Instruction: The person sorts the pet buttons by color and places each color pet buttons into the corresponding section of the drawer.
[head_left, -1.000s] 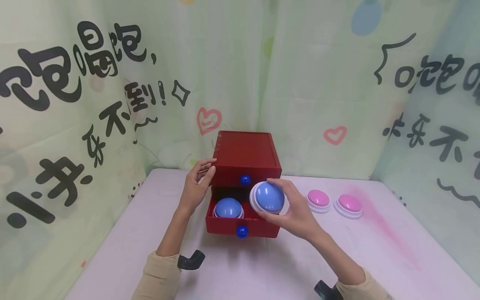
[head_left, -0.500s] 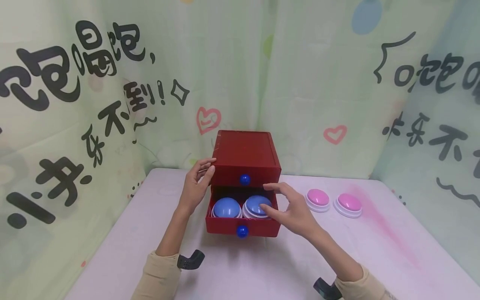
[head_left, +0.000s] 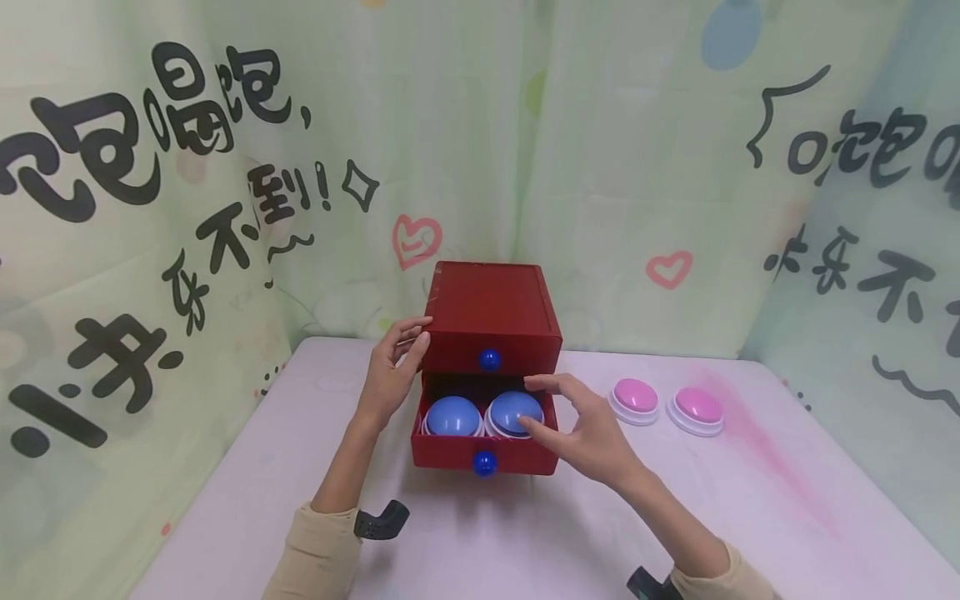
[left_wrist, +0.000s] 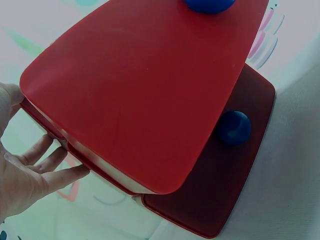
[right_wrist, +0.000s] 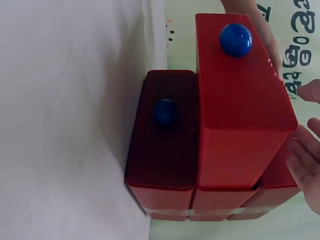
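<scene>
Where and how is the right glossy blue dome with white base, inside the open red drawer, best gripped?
Probably by the edge of its white base, coming from above: the open red drawer surrounds it but leaves its top accessible, the left blue dome crowds one side, and the smooth, rounded right blue dome may slip.

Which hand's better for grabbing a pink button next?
Probably the right hand: it's nearer the pink buttons. The left hand touches the left side of the red box, with the box between.

Wht tbl (head_left: 480,554) holds red drawer unit (head_left: 491,300) & 2 pink btns (head_left: 636,396).
</scene>
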